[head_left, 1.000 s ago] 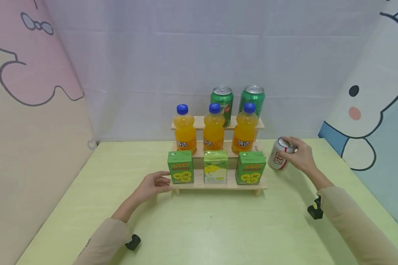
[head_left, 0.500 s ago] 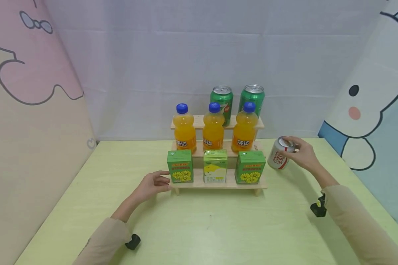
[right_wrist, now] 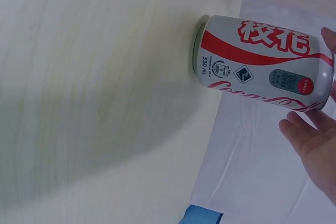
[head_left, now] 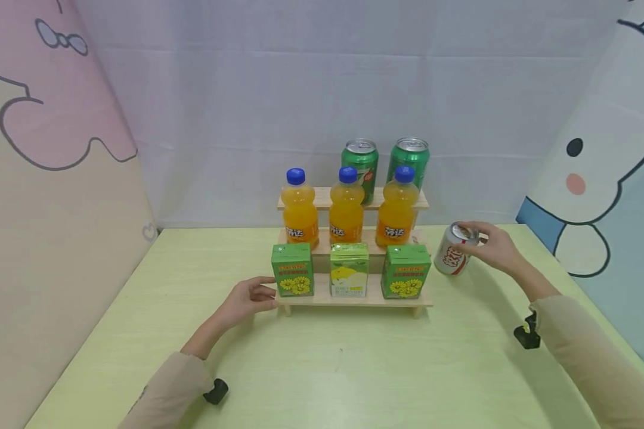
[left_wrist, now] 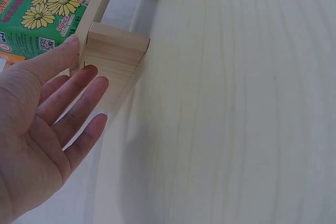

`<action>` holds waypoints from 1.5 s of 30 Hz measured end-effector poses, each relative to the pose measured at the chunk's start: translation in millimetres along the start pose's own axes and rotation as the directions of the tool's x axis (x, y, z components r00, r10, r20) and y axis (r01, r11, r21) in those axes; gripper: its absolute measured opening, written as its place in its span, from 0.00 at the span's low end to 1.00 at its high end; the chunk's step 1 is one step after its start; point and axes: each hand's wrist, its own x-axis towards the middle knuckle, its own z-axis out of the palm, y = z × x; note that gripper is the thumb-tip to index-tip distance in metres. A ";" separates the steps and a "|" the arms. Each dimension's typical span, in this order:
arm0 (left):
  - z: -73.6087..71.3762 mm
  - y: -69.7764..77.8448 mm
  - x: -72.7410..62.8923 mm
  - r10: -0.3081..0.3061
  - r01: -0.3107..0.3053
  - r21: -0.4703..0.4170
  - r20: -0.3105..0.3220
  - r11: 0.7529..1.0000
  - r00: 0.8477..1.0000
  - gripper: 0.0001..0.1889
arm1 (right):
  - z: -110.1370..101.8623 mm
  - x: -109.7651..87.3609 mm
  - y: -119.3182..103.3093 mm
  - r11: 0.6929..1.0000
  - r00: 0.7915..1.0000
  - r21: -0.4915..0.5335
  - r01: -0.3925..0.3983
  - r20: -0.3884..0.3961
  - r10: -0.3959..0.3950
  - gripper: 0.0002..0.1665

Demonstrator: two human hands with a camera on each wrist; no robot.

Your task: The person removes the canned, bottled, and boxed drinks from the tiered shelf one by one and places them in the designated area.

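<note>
My right hand [head_left: 494,247] holds a silver-white Coca-Cola can [head_left: 453,250] by its top, thumb at the near side and fingers at the rim. In the right wrist view, red lettering and a red stripe show on the can [right_wrist: 262,64], and its base is right at the tabletop. My left hand [head_left: 247,302] pinches the left end of a three-tier wooden display shelf [head_left: 349,301], thumb on the board's edge in the left wrist view. The other fingers of that hand [left_wrist: 39,124] extend loosely beside the shelf's leg [left_wrist: 113,56].
Green and yellow-green juice boxes [head_left: 349,271] line the lowest tier. Orange soda bottles [head_left: 346,208] with blue caps fill the middle tier. Two green 7UP cans [head_left: 361,170] stand on the top tier's middle and right. A white curtain [head_left: 279,107] hangs behind the table [head_left: 333,369].
The can has turned a little in my right hand, bringing more of its red lettering forward. My right wrist and forearm have swung to the right. The left hand has stayed put.
</note>
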 end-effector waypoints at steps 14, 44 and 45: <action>0.5 1.2 0.2 -0.001 0.002 -0.016 0.017 1.000 1.000 0.31 | -23.2 7.4 -24.4 0.997 0.998 -0.056 0.059 -0.008 -0.060 0.36; 1.1 0.6 -1.7 -0.014 0.014 -0.001 -0.007 1.000 1.000 0.28 | -52.5 49.2 -133.6 0.959 0.950 0.012 0.283 -0.141 -0.279 0.37; 1.0 0.7 -1.6 -0.014 0.014 0.002 -0.007 1.000 1.000 0.28 | -53.6 50.5 -137.5 0.956 0.945 0.023 0.294 -0.156 -0.287 0.37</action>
